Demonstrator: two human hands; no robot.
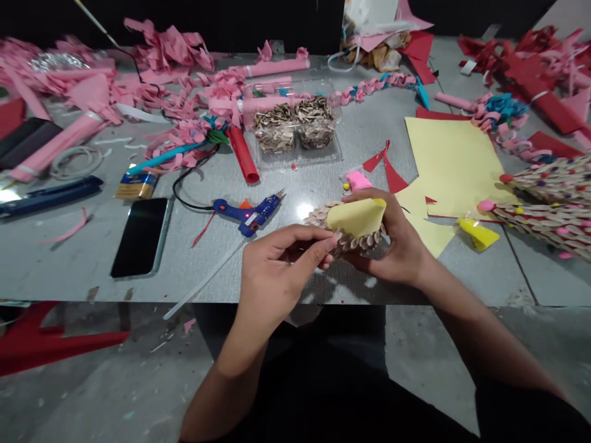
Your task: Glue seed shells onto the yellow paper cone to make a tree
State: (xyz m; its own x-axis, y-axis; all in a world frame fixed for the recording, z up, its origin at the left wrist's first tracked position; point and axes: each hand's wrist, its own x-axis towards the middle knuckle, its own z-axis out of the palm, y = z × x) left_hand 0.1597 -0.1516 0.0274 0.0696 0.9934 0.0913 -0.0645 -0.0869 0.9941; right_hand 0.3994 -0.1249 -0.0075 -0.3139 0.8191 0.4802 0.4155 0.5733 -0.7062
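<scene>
A yellow paper cone [354,216], its lower part ringed with overlapping beige seed-like pieces, is held above the table near its front edge. My right hand [399,246] wraps round the cone from the right. My left hand [289,261] has its thumb and index finger pinched at the cone's left side, on a small beige piece [338,235]. A blue glue gun [249,215] lies to the left of my hands. Behind it, a clear plastic box [295,132] holds more beige pieces in two compartments.
A phone [141,239], a blue stapler [50,195] and a small box [136,183] lie left. Yellow sheets [457,166] and two decorated cones [549,221] are on the right. Pink and red paper scraps [170,49] line the back. A glue stick [205,280] overhangs the front edge.
</scene>
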